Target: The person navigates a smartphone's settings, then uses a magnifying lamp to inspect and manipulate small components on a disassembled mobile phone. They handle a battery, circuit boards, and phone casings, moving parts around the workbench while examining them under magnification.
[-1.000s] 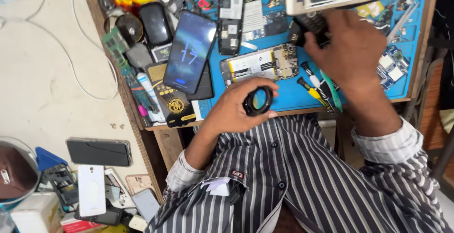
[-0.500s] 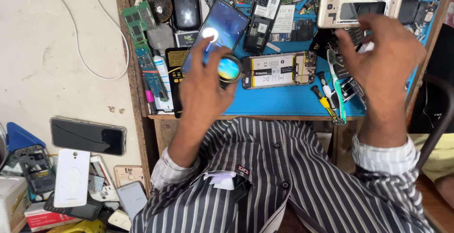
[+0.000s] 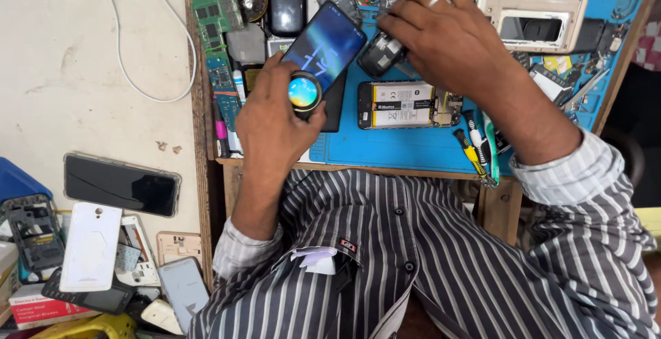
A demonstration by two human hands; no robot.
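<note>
My left hand [image 3: 274, 122] grips a small round magnifying loupe [image 3: 303, 92] with a black rim, held over the lower end of a dark smartphone [image 3: 326, 39] with a lit screen. My right hand [image 3: 451, 36] reaches across the blue work mat [image 3: 399, 146] and closes its fingers on a small dark phone part [image 3: 381, 55] near the top. An opened phone with its battery showing [image 3: 406, 105] lies on the mat just below that hand.
Screwdrivers with yellow and green handles [image 3: 475, 150] lie at the mat's front right. A beige phone frame [image 3: 537, 19], circuit boards [image 3: 217, 19] and a black mouse [image 3: 287, 0] crowd the wooden bench. Several phones and covers [image 3: 120, 184] lie on the floor at left, with a white cable [image 3: 131, 70].
My right hand has swung left from the beige phone frame to the dark part at the mat's top. My left hand has stayed by the lit smartphone with the loupe.
</note>
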